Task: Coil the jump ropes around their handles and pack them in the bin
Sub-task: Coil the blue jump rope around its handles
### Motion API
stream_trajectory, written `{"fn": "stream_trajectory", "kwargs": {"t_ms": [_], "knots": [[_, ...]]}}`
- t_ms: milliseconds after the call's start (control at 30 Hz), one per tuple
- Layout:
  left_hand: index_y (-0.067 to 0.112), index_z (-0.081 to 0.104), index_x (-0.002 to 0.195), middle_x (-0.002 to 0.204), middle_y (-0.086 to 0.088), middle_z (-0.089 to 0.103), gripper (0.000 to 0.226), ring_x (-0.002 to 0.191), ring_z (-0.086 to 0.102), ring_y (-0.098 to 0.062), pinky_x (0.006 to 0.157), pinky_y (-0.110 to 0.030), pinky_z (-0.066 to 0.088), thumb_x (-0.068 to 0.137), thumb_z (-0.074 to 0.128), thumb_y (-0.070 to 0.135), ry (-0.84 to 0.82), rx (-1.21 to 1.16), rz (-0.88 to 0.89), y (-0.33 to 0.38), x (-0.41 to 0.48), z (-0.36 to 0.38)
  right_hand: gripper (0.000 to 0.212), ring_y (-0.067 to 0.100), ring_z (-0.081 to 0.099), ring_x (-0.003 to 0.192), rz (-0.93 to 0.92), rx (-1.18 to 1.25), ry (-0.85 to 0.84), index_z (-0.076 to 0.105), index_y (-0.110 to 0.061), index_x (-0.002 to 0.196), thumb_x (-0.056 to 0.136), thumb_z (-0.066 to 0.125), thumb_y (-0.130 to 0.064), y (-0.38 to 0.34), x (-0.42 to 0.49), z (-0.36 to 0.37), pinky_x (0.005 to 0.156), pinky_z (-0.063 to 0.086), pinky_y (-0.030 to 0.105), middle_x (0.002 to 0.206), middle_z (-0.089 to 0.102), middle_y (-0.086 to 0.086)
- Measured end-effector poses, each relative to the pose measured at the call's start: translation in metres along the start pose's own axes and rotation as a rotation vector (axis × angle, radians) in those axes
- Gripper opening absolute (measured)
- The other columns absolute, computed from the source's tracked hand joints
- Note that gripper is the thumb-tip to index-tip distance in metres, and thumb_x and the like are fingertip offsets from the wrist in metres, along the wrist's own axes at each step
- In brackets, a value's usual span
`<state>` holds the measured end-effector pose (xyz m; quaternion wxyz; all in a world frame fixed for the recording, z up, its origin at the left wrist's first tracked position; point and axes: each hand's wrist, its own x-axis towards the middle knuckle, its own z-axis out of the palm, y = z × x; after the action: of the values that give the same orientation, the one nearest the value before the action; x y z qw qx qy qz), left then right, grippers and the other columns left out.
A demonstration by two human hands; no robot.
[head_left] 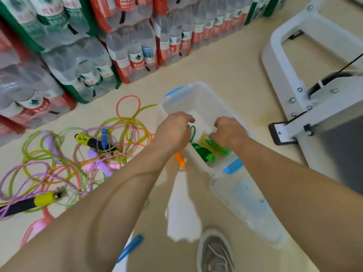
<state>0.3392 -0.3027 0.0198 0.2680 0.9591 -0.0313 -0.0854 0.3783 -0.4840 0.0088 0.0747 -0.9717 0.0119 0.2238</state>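
Observation:
A clear plastic bin (196,95) with blue latches stands on the floor. Both hands reach into it. My left hand (173,130) has its fingers curled over a green jump rope (204,152) whose loop shows beside the palm. My right hand (228,131) grips the same bundle of green handles and yellow-green cord. An orange handle (180,160) lies just outside the bin under my left wrist. A tangled heap of jump ropes (88,152) in purple, yellow, pink and green covers the floor to the left.
The bin's clear lid (247,203) lies on the floor by its near end. Shrink-wrapped packs of water bottles (98,55) line the back left. A white metal frame (294,79) stands at right. A blue handle (130,248) and my shoe (216,252) are near the bottom.

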Motion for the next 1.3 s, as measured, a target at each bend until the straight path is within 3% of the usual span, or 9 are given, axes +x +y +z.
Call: {"fn": "stream_trajectory", "kwargs": {"t_ms": [100,333,433,700,833,967,1100,1167,1300], "knots": [[0.021,0.066,0.127,0.135,-0.003,0.062,0.036,0.126,0.054,-0.025,0.106,-0.035,0.042,0.094,0.051,0.015,0.058,-0.025,-0.032,-0.015,-0.031,-0.020,0.038,0.029,0.059,0.114,-0.033,0.095,0.000,0.058,-0.019,0.131,0.095,0.060,-0.032,-0.011,-0.020,-0.020,0.092,0.051,0.037,0.129,0.059,0.007],[0.022,0.071,0.117,0.120,-0.005,0.071,0.027,0.114,0.063,-0.027,0.096,-0.030,0.049,0.093,0.057,0.024,-0.071,-0.051,-0.342,-0.053,-0.144,-0.059,0.032,0.023,0.062,0.110,-0.191,0.323,-0.003,0.067,-0.021,0.120,0.090,0.061,-0.028,-0.070,-0.114,-0.037,0.096,0.052,0.037,0.118,0.066,0.001],[0.020,0.071,0.116,0.123,-0.006,0.070,0.027,0.117,0.062,-0.025,0.096,-0.026,0.046,0.094,0.055,0.022,-0.126,-0.052,-0.443,-0.071,-0.204,-0.066,0.019,0.025,0.067,0.102,-0.285,0.312,-0.052,0.072,-0.021,0.104,0.087,0.063,-0.024,-0.101,-0.158,-0.018,0.090,0.053,0.035,0.105,0.073,0.004],[0.009,0.071,0.116,0.124,-0.010,0.069,0.030,0.117,0.061,-0.031,0.097,-0.033,0.049,0.097,0.048,0.015,-0.211,-0.057,-0.612,-0.121,-0.328,-0.048,0.014,0.027,0.063,0.106,-0.386,0.139,-0.318,0.070,-0.023,0.101,0.091,0.060,-0.026,-0.147,-0.228,0.091,0.093,0.052,0.036,0.114,0.069,0.006],[0.012,0.070,0.120,0.127,-0.008,0.067,0.031,0.118,0.061,-0.029,0.098,-0.030,0.048,0.096,0.051,0.017,-0.287,-0.103,-0.666,-0.144,-0.352,-0.018,0.028,0.026,0.060,0.113,-0.390,0.063,-0.417,0.067,-0.020,0.118,0.094,0.054,-0.013,-0.143,-0.238,0.153,0.097,0.049,0.033,0.126,0.061,0.008],[0.013,0.071,0.105,0.111,-0.006,0.072,0.020,0.104,0.065,-0.026,0.086,-0.028,0.051,0.089,0.061,0.019,-0.311,-0.149,-0.651,-0.158,-0.355,0.009,0.040,0.030,0.056,0.114,-0.458,-0.097,-0.450,0.056,-0.025,0.136,0.097,0.053,-0.013,-0.141,-0.235,0.203,0.098,0.045,0.036,0.130,0.044,0.009],[0.031,0.067,0.097,0.100,0.006,0.067,0.021,0.091,0.064,-0.017,0.077,-0.022,0.051,0.082,0.058,0.020,-0.297,-0.139,-0.615,-0.167,-0.349,0.040,0.031,0.029,0.047,0.113,-0.525,-0.258,-0.338,0.059,-0.025,0.125,0.097,0.052,-0.016,-0.149,-0.234,0.229,0.091,0.046,0.039,0.125,0.041,0.008],[0.037,0.065,0.107,0.106,0.005,0.061,0.029,0.098,0.061,-0.020,0.085,-0.028,0.051,0.083,0.057,0.023,-0.315,-0.090,-0.567,-0.175,-0.345,0.058,0.026,0.028,0.045,0.113,-0.563,-0.358,-0.280,0.061,-0.025,0.118,0.095,0.053,-0.015,-0.153,-0.232,0.233,0.089,0.044,0.037,0.123,0.043,0.006],[0.036,0.058,0.115,0.110,0.004,0.047,0.033,0.103,0.045,-0.023,0.085,-0.035,0.049,0.085,0.054,0.024,-0.327,0.006,-0.573,-0.169,-0.343,0.066,0.024,0.025,0.058,0.107,-0.581,-0.096,-0.499,0.067,-0.022,0.116,0.093,0.059,-0.015,-0.159,-0.221,0.217,0.087,0.045,0.032,0.117,0.061,0.002]]}}
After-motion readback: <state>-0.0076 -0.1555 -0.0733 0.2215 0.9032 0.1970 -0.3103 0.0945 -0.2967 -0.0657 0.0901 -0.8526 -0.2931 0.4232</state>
